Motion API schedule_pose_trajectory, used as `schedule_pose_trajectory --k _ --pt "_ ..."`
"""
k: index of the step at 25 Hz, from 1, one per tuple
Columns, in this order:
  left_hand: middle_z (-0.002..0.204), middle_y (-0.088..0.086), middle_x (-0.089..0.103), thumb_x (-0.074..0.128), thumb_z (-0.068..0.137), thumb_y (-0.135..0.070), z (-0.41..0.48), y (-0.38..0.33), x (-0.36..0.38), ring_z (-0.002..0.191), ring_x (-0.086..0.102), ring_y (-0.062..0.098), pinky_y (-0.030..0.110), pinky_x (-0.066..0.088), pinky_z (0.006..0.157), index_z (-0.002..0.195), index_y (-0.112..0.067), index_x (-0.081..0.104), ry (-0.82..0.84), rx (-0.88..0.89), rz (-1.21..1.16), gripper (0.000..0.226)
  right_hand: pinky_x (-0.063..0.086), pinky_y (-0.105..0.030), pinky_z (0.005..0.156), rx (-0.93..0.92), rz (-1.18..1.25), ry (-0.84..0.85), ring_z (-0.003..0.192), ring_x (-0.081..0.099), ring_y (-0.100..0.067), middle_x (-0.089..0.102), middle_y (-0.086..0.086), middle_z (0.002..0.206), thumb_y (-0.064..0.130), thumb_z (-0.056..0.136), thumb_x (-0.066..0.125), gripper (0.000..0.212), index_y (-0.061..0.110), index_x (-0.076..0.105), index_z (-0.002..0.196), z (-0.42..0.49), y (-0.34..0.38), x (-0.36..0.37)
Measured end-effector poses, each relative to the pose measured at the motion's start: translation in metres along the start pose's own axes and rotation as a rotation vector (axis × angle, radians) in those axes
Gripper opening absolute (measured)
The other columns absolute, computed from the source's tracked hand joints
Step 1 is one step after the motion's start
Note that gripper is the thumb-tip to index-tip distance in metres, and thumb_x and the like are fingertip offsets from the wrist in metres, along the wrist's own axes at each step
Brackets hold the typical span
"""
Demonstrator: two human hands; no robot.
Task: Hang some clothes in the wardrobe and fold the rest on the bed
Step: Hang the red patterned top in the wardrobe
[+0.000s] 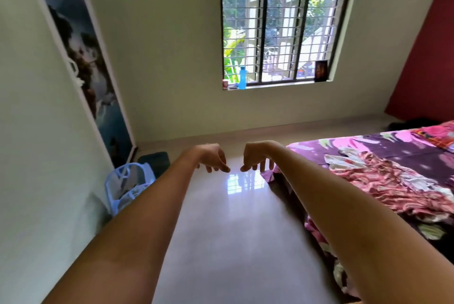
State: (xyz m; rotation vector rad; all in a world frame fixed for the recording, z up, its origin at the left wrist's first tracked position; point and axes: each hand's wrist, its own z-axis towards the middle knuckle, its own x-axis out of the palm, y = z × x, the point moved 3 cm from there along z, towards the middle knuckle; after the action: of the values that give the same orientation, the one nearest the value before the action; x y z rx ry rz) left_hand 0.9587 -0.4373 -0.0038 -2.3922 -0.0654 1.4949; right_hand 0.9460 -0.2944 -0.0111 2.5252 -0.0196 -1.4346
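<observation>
Two bare forearms reach forward over the floor (233, 230), wrists bent and fingers drooping. The left hand (213, 158) hangs loose and relaxed, gripping nothing; the right hand (256, 157) hangs the same way, also gripping nothing. The two sets of fingertips point down and lie near each other without touching, above a bright window reflection on the glossy floor.

Just right of the right hand, one bed (368, 146) runs along the right side, covered by a purple floral sheet. On it lies one rumpled pile of clothes (383, 180), in pink, red and white prints; how many garments it holds cannot be told. The pile is well apart from both hands.

To the left of the left forearm, one light-blue mesh laundry basket (127, 185) stands against the left wall. Beyond it lies one dark mat (157, 160) at the foot of the wardrobe door (81, 58), which bears a tall printed picture and is closed.

On the far wall, one barred window (280, 21) has three panes. Its sill carries three items: one blue bottle (242, 77), one small red-and-white cup (225, 83) to its left, and one dark picture frame (320, 71) at the right end.
</observation>
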Motion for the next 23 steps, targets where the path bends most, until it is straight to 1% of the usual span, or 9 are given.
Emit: schedule_pose_trajectory --k 5,7,9,11,14,16,18,20,23 --pt "0.114 0.004 0.067 0.065 0.086 -0.04 0.116 -0.045 -0.009 0.094 0.066 0.018 0.033 0.047 0.078 0.121 -0.016 0.059 0.122 0.116 0.079 0.043 0.056 -0.046 0.071 0.156 0.067 0.065 0.072 0.066 -0.03 0.07 -0.01 0.082 0.031 0.089 0.065 0.046 -0.006 0.057 0.115 0.068 -0.078 -0.032" --pt "0.112 0.002 0.067 0.065 0.085 -0.041 0.161 -0.064 -0.015 0.089 0.065 0.015 0.033 0.048 0.078 0.12 -0.017 0.059 0.14 0.177 0.099 0.043 0.053 -0.042 0.066 0.22 0.105 0.068 0.092 0.067 -0.035 0.067 -0.018 0.108 0.029 0.092 0.061 0.044 -0.005 0.055 0.119 0.089 -0.109 -0.047" --pt "0.107 0.0 0.067 0.065 0.085 -0.041 0.206 -0.085 -0.022 0.086 0.065 0.014 0.034 0.048 0.079 0.118 -0.017 0.06 0.156 0.241 0.13 0.041 0.05 -0.038 0.067 0.276 0.1 0.067 0.106 0.063 -0.036 0.061 -0.02 0.121 0.029 0.094 0.058 0.044 -0.004 0.055 0.122 0.109 -0.14 -0.062" --pt "0.101 -0.002 0.066 0.065 0.086 -0.039 0.256 -0.11 -0.033 0.087 0.065 0.015 0.034 0.049 0.08 0.117 -0.017 0.061 0.18 0.313 0.165 0.038 0.05 -0.038 0.07 0.35 0.136 0.067 0.097 0.065 -0.034 0.06 -0.02 0.123 0.028 0.095 0.057 0.037 -0.001 0.057 0.117 0.132 -0.176 -0.079" --pt "0.104 0.001 0.066 0.064 0.087 -0.036 0.32 -0.158 -0.054 0.09 0.066 0.017 0.031 0.049 0.075 0.118 -0.015 0.061 0.223 0.435 0.218 0.038 0.05 -0.036 0.06 0.454 0.238 0.049 0.069 0.06 -0.025 0.06 -0.018 0.114 0.029 0.095 0.057 0.037 0.002 0.056 0.121 0.159 -0.233 -0.112" --pt "0.107 0.005 0.066 0.063 0.089 -0.033 0.353 -0.192 -0.065 0.077 0.063 0.016 0.018 0.049 0.057 0.119 -0.01 0.061 0.222 0.545 0.265 0.038 0.049 -0.031 0.051 0.505 0.283 -0.022 0.066 0.06 -0.024 0.059 -0.015 0.103 0.029 0.094 0.059 0.037 0.002 0.057 0.119 0.168 -0.266 -0.13" --pt "0.101 0.008 0.062 0.062 0.09 -0.03 0.384 -0.226 -0.066 0.064 0.055 0.01 0.008 0.04 0.038 0.12 -0.005 0.061 0.232 0.634 0.305 0.038 0.048 -0.023 0.038 0.551 0.323 -0.08 0.057 0.059 -0.021 0.061 -0.012 0.09 0.026 0.092 0.062 0.035 0.001 0.058 0.116 0.175 -0.299 -0.14" --pt "0.099 0.007 0.061 0.063 0.089 -0.031 0.419 -0.261 -0.053 0.067 0.057 0.012 0.012 0.042 0.04 0.12 -0.005 0.061 0.275 0.695 0.337 0.041 0.045 -0.02 0.031 0.615 0.39 -0.081 0.049 0.058 -0.017 0.059 -0.009 0.08 0.023 0.092 0.061 0.032 0.003 0.058 0.117 0.179 -0.333 -0.143" --pt "0.107 0.007 0.066 0.064 0.088 -0.036 0.465 -0.316 -0.032 0.08 0.06 0.013 0.016 0.043 0.047 0.121 -0.011 0.06 0.329 0.781 0.411 0.042 0.046 -0.021 0.035 0.692 0.465 -0.102 0.053 0.059 -0.018 0.061 -0.011 0.089 0.022 0.091 0.062 0.018 0.014 0.055 0.106 0.188 -0.396 -0.143"
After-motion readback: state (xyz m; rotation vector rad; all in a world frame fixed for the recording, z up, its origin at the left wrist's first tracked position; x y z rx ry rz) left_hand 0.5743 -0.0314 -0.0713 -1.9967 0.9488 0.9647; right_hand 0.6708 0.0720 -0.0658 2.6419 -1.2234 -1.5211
